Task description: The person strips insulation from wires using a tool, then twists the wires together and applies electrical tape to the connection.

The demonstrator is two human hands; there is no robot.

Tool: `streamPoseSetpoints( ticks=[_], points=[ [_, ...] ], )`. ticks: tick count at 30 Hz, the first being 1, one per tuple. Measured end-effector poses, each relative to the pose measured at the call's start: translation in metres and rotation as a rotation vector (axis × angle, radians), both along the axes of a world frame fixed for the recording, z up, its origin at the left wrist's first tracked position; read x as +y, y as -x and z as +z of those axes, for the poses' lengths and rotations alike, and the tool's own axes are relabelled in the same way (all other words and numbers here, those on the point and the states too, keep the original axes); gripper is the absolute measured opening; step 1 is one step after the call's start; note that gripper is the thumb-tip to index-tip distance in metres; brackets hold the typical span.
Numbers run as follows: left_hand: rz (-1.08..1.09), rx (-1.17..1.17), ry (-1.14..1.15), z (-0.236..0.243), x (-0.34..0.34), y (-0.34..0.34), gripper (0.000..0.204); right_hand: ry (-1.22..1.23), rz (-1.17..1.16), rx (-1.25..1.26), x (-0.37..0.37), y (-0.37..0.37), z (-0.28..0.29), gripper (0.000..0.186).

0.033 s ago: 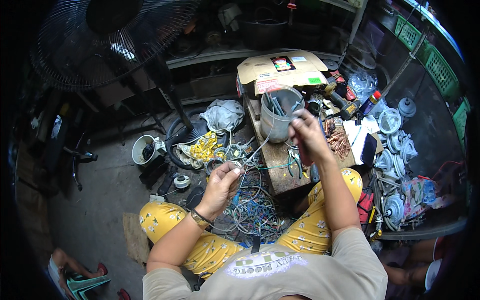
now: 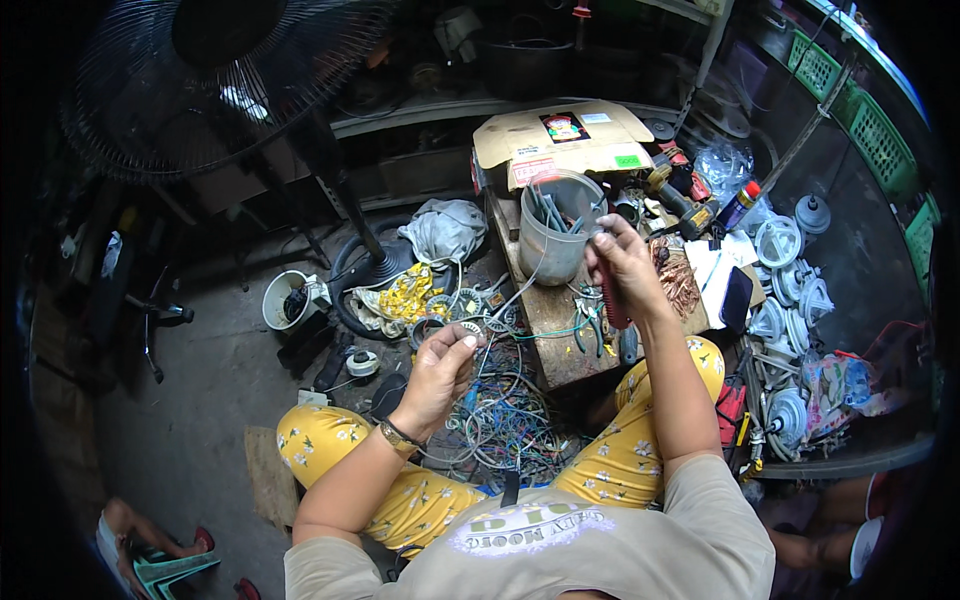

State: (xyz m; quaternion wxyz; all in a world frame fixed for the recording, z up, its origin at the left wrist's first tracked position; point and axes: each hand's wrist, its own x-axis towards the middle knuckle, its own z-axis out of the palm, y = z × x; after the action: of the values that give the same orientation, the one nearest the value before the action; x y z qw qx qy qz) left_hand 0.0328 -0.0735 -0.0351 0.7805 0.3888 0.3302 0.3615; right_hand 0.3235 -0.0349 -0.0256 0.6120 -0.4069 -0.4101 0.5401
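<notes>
Clock is from the middle of the view: dim, cluttered workshop, with a big black fan (image 2: 215,85) at 10 and a white bucket (image 2: 284,303) on the dark floor at 9. The beat-up wooden bench (image 2: 550,335) runs from about 1 to 4, with a cardboard box (image 2: 500,140) and a cloudy plastic tub (image 2: 545,250) of tools toward 1, plus pliers (image 2: 592,332) near 4. A mess of wires (image 2: 510,415) covers the floor between 5 and 6. Left hand (image 2: 446,365) sits around 7, forearm angled up from below, thumb and fingers pinched nearly closed on a small toothed ring (image 2: 472,328). Right hand (image 2: 622,268) is raised near 3, right beside the tub, fingers curled around a red handle (image 2: 614,303) pointing down toward 4; can't make out the tool's other end.
</notes>
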Motion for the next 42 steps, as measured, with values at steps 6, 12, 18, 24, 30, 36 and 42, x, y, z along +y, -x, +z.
streamPoseSetpoints(
  ticks=[6,12,18,24,30,36,42],
  points=[
    [0.081,-0.044,-0.078,-0.015,0.005,0.002,0.012,0.116,0.179,0.042,-0.023,0.034,-0.007,0.024],
    [0.033,0.101,-0.266,-0.013,0.002,0.002,0.012,0.216,0.282,0.115,-0.024,0.059,-0.007,0.025],
    [0.015,0.2,-0.328,-0.016,0.002,-0.004,0.014,0.166,0.371,0.062,-0.02,0.07,-0.013,0.024],
    [0.129,0.279,-0.356,-0.02,0.007,-0.009,0.014,0.176,0.377,-0.047,-0.03,0.091,-0.005,0.018],
    [0.172,0.276,-0.388,-0.014,0.005,-0.01,0.014,0.14,0.416,-0.188,-0.031,0.091,-0.01,0.014],
    [0.245,0.39,-0.577,-0.02,0.004,-0.008,0.012,0.133,0.417,-0.17,-0.031,0.089,-0.012,0.022],
    [0.277,0.499,-0.654,-0.014,-0.001,-0.007,0.013,0.162,0.441,-0.167,-0.033,0.086,-0.003,0.021]
  ],
)
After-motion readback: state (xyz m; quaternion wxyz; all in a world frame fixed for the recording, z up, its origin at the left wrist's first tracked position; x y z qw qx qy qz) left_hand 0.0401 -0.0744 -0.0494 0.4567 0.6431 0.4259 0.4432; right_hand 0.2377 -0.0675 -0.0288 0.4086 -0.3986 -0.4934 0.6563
